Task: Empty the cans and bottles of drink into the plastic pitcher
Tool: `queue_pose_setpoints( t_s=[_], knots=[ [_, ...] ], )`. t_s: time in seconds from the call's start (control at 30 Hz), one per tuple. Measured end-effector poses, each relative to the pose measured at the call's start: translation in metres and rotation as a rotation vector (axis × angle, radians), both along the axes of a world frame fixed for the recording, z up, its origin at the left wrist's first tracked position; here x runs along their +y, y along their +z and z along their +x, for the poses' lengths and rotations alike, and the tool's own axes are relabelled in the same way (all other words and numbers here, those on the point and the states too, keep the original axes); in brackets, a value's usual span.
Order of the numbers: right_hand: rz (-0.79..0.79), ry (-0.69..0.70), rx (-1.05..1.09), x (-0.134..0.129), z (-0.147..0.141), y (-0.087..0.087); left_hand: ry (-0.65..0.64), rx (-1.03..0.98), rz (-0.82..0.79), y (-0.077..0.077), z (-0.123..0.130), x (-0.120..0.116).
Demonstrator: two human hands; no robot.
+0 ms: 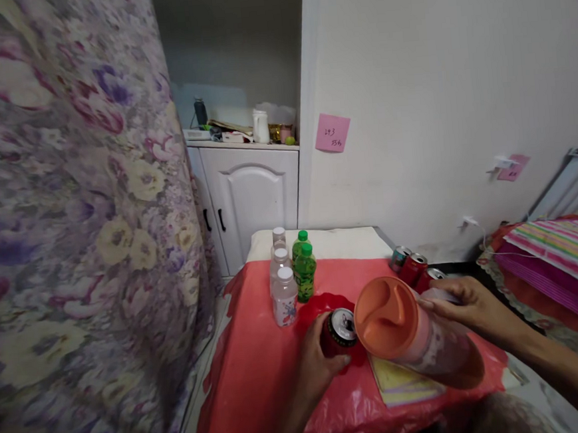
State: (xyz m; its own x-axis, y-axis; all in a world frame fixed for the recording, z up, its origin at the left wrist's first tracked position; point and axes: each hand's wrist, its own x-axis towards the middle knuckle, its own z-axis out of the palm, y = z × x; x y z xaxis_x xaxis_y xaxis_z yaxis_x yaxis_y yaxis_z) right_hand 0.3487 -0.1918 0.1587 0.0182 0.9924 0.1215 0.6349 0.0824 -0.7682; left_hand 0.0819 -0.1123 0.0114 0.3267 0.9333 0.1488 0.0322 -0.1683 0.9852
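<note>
On red cloth [260, 352]: left hand [317, 364] grips can [339, 332]; right hand [469, 304] holds jug [412, 333].

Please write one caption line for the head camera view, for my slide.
Left hand holds a red can; right hand tilts an orange-lidded tumbler beside bottles.

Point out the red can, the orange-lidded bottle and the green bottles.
red can [341, 329], head view, on its silver top, gripped by the left hand [315, 368]
orange-lidded bottle [387, 317], head view, on the lid, held by the right hand [469, 306]
green bottles [305, 275], head view, on the nearer bottle's body
</note>
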Motion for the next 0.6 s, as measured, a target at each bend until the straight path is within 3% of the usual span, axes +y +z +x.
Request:
queue_pose_setpoints(
  t_s=[0.43, 0.6],
  knots=[
    [0.006, 0.008, -0.054, 0.0035, 0.0069, 0.0017, 0.01, 0.034, -0.031, 0.008, 0.0036, -0.0024],
    [0.024, -0.015, -0.07, 0.0029, 0.0078, 0.0016, -0.018, -0.01, -0.016, 0.0004, 0.004, -0.001]
  ],
)
